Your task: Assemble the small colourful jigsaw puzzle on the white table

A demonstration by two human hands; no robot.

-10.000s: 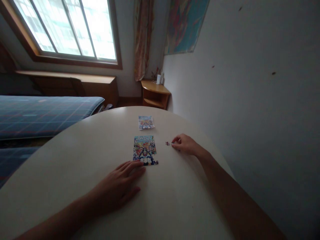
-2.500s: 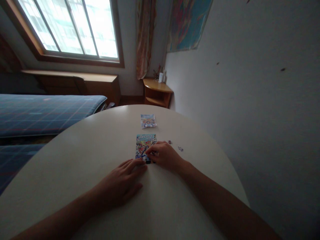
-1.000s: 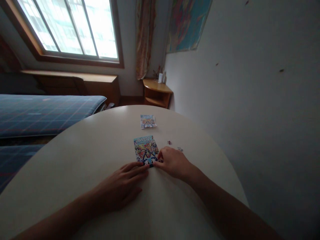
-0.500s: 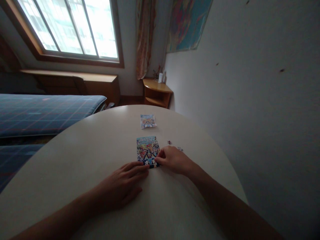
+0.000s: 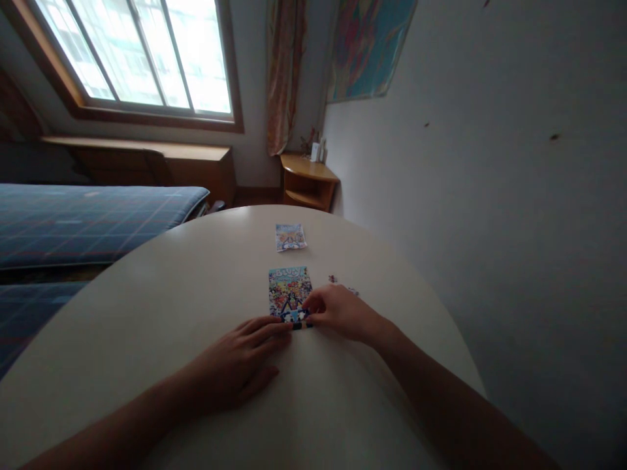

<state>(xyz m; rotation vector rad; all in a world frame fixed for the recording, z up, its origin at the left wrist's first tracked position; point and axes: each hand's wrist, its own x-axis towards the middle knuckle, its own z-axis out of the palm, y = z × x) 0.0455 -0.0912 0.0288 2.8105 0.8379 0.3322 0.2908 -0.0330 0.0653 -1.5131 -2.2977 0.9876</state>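
A small colourful jigsaw puzzle (image 5: 289, 287) lies flat on the white table, largely joined, with cartoon-like figures and lettering along its top. My left hand (image 5: 252, 352) rests palm down with fingers stretched out, its fingertips touching the puzzle's lower left corner. At the lower right edge, my right hand (image 5: 340, 313) is closed in a pinch, thumb and forefinger on what looks like a puzzle piece; the fingers mostly hide it. Just beyond the right hand lie a few loose puzzle pieces (image 5: 332, 279), partly covered by it.
Behind the puzzle lies a creased picture sheet (image 5: 290, 237) with a similar print. The round white table (image 5: 196, 281) reaches close to the wall on the right. A plaid mattress (image 5: 98, 215) stands to the left, and a corner shelf (image 5: 308, 168) is beyond the table.
My right thumb and fingers have shifted slightly at the puzzle's lower right edge, the thumb a little lower. My left hand stays in place.
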